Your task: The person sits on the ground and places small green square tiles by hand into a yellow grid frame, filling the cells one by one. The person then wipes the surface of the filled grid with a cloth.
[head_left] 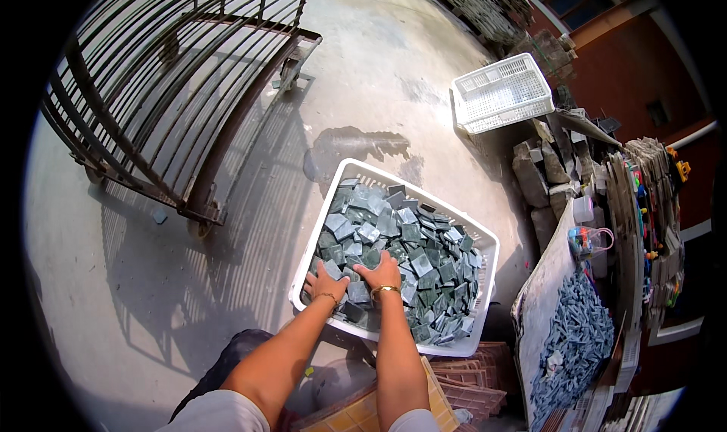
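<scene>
A white plastic basket [486, 244] in front of me is heaped with small square grey-green stone tiles [411, 232]. Both my hands reach into its near left part. My left hand [327, 286] rests on the tiles by the near left rim, fingers spread and thumb toward the other hand. Just beside it, my right hand [381, 274] touches the heap with its thumb held apart from the fingers; some fingertips are partly hidden among the tiles. Neither hand visibly lifts a tile. A band circles each wrist.
A wheeled metal rack [204, 152] stands at the left. Beyond the basket lies another white crate [506, 91]. On the right, a board [547, 288] bears a pile of narrow grey stone strips [575, 341]. Brown and yellow trays [469, 379] lie below the basket.
</scene>
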`<action>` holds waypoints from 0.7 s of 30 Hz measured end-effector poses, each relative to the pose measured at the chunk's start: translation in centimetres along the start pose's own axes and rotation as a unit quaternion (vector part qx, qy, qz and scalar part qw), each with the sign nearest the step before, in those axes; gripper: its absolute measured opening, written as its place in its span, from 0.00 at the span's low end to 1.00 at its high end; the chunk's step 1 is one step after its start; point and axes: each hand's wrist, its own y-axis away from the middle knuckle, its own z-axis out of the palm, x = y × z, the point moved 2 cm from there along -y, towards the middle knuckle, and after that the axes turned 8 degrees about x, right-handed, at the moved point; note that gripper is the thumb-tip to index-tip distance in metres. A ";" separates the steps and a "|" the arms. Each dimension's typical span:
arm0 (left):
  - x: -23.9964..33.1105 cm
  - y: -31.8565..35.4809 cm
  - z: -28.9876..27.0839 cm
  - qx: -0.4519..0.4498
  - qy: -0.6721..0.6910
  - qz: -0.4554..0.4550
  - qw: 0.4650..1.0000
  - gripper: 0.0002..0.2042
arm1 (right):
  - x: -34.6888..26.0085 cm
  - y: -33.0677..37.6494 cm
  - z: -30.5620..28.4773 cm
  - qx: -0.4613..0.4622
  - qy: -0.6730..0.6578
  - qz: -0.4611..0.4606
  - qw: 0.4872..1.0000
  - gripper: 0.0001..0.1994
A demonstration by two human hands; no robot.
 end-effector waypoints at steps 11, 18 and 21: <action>-0.5 0.4 1.0 0.071 0.103 -0.011 0.992 0.38 | -0.1 1.9 1.0 -0.027 -0.105 0.013 0.994 0.28; -0.3 1.5 1.1 0.112 0.125 -0.011 0.986 0.34 | 1.0 2.6 3.0 -0.039 -0.270 0.060 0.960 0.18; -1.0 1.8 1.1 0.110 0.126 -0.001 0.986 0.32 | 0.1 3.8 2.6 -0.065 -0.309 0.053 0.947 0.17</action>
